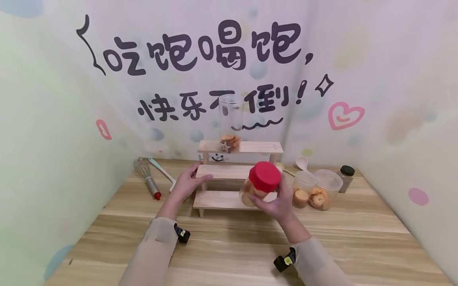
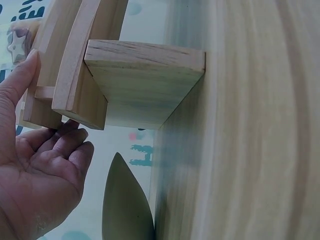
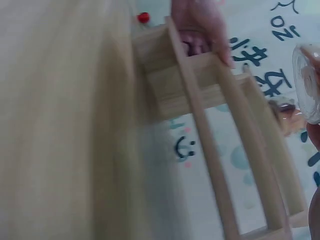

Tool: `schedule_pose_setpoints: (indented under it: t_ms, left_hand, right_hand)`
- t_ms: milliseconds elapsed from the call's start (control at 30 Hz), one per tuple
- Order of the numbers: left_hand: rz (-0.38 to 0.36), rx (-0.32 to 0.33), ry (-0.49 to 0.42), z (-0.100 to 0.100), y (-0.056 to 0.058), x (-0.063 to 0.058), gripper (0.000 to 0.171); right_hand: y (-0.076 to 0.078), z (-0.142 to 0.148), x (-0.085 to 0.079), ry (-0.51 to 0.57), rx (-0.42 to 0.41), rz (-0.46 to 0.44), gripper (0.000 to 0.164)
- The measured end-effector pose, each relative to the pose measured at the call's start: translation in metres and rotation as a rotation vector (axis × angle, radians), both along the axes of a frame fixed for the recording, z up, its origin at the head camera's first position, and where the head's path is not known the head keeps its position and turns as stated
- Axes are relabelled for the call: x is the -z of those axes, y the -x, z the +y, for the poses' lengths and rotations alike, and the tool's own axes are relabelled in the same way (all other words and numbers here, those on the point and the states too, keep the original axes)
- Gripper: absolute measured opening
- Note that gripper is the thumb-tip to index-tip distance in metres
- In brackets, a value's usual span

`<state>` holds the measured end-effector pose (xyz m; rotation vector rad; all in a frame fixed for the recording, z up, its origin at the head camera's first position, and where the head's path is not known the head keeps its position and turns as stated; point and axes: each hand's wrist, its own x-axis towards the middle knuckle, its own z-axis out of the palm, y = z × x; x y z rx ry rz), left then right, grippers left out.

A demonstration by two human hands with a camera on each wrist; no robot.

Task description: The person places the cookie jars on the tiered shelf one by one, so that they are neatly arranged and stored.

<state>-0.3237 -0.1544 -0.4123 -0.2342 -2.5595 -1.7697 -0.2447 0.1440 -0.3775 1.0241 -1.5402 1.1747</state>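
Note:
A three-tier wooden shelf stand stands against the back wall. My left hand grips the left end of its middle tier, thumb on top and fingers curled below, as the left wrist view shows. In my right hand is a clear jar with a red lid, tilted in front of the lower tiers, with cookies inside. Only the jar's clear base shows at the edge of the right wrist view. On the top tier sits a tall clear jar with cookies at its bottom and a star-shaped piece at its front.
To the left lie a whisk and a pale-handled utensil. Two clear cookie jars, a shorter one and a wider one, stand to the right. Behind are a dark-lidded jar and a pale spoon.

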Motion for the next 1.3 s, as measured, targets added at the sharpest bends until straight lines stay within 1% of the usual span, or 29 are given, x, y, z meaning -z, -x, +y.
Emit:
schedule_pose_setpoints:
  t_ms: [100,200,300,400,500,567,633,767,833,900,967,1067,1167,1233,1300]
  left_hand:
    - [-0.002,-0.004,-0.004,0.0,0.0,0.0,0.102]
    - [-0.004,-0.006,-0.003,0.0,0.0,0.0,0.101]
    - [-0.008,-0.008,0.002,-0.001,0.0,-0.001,0.101]
    - [-0.011,-0.008,0.005,-0.002,0.0,-0.003,0.101]
    - [-0.011,-0.007,0.002,-0.003,0.0,-0.003,0.102]
    - [-0.008,-0.006,-0.001,-0.004,0.0,-0.002,0.102]
    - [-0.007,-0.006,-0.001,-0.005,0.0,-0.002,0.102]
    - [-0.006,-0.009,0.003,-0.006,0.0,-0.002,0.1]
    - [-0.007,-0.011,0.008,-0.006,0.0,-0.003,0.1]
    - [-0.009,-0.012,0.008,-0.006,0.0,-0.003,0.1]
    - [-0.009,-0.014,0.006,-0.007,0.0,-0.003,0.099]
    - [0.001,-0.019,-0.004,-0.006,0.001,-0.003,0.097]
    - [0.007,-0.015,-0.011,-0.005,0.001,-0.003,0.097]
    - [0.004,-0.005,-0.016,-0.003,0.0,-0.002,0.097]
    - [-0.002,0.003,-0.021,-0.001,0.0,-0.001,0.097]
  right_hand:
    - [0.003,-0.003,-0.01,0.025,0.015,-0.02,0.073]
    - [0.006,-0.005,-0.016,0.054,0.05,-0.033,0.075]
    - [0.009,-0.007,-0.022,0.09,0.078,-0.027,0.077]
    - [0.012,-0.008,-0.028,0.139,0.065,-0.024,0.08]
    - [0.026,-0.006,-0.026,0.202,0.062,-0.035,0.081]
    - [0.031,-0.006,-0.027,0.245,0.075,-0.045,0.082]
    - [0.034,-0.006,-0.03,0.282,0.092,-0.052,0.081]
    - [0.026,-0.01,-0.047,0.333,0.091,-0.041,0.079]
    - [0.03,-0.009,-0.049,0.351,0.078,-0.041,0.077]
    - [0.036,-0.006,-0.049,0.366,0.066,-0.065,0.075]
    - [0.043,-0.002,-0.05,0.381,0.041,-0.115,0.071]
    - [0.052,0.003,-0.053,0.405,0.026,-0.248,0.066]
    - [0.059,0.005,-0.056,0.434,0.054,-0.432,0.066]
    - [0.064,0.006,-0.054,0.432,0.098,-0.555,0.069]
    - [0.069,0.007,-0.049,0.412,0.131,-0.654,0.075]
